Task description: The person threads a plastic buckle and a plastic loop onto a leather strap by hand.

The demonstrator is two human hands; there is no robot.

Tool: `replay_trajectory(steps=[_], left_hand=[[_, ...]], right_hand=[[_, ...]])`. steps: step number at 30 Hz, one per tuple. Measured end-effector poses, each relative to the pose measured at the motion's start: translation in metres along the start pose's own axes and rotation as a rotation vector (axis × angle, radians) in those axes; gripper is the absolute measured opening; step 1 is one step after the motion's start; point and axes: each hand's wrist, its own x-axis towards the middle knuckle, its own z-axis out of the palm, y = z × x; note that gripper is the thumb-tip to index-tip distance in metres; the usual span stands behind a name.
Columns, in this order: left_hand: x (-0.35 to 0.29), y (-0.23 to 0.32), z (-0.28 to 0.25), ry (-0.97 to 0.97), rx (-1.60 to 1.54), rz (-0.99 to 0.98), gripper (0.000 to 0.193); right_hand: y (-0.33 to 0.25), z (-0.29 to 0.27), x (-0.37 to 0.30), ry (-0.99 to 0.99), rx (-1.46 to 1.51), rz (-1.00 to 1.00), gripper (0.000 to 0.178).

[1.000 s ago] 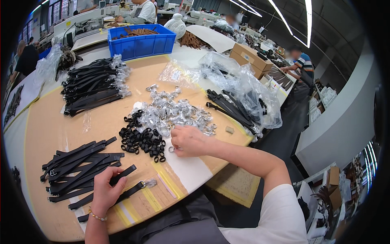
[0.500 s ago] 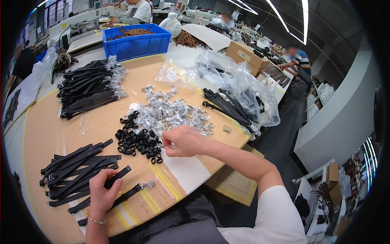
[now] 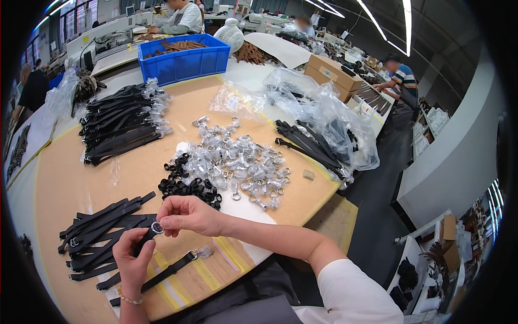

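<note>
My left hand [image 3: 131,255] is closed around a black strap [image 3: 144,241], its end pointing up and to the right. My right hand [image 3: 186,217] pinches a silver metal ring [image 3: 157,228] at that end; whether the strap passes through it, I cannot tell. Below my right hand lies a finished-looking black strap with a buckle [image 3: 181,263], a plastic-wrapped fitting at its tip. More black straps [image 3: 102,232] with small metal buckles lie in a loose pile left of my hands. Just beyond my right hand are small black loops [image 3: 189,186] in a heap.
Plastic-wrapped metal ring fittings [image 3: 232,162] are heaped mid-table. Farther back lie bundled black straps [image 3: 118,121], a blue crate [image 3: 183,60] of brown strips, and clear plastic bags [image 3: 324,119]. A cardboard box [image 3: 333,75] stands at the back right. Other people work in the background.
My right hand has moved left from the heaps to the strap end, bringing a metal ring. My left hand has raised the strap's end slightly toward it.
</note>
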Motion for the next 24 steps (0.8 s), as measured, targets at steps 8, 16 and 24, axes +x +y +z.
replay_trajectory(steps=[8,16,24], left_hand=[[-0.002,-0.008,0.004,-0.015,0.062,0.032,0.025],[-0.002,-0.009,0.008,-0.028,0.059,0.013,0.022],[-0.004,-0.003,0.009,0.021,0.016,0.020,0.022]], right_hand=[[0.019,-0.003,-0.003,0.039,0.264,0.109,0.016],[0.027,-0.011,-0.006,-0.083,0.438,0.213,0.016],[0.025,-0.010,-0.006,-0.107,0.416,0.156,0.016]])
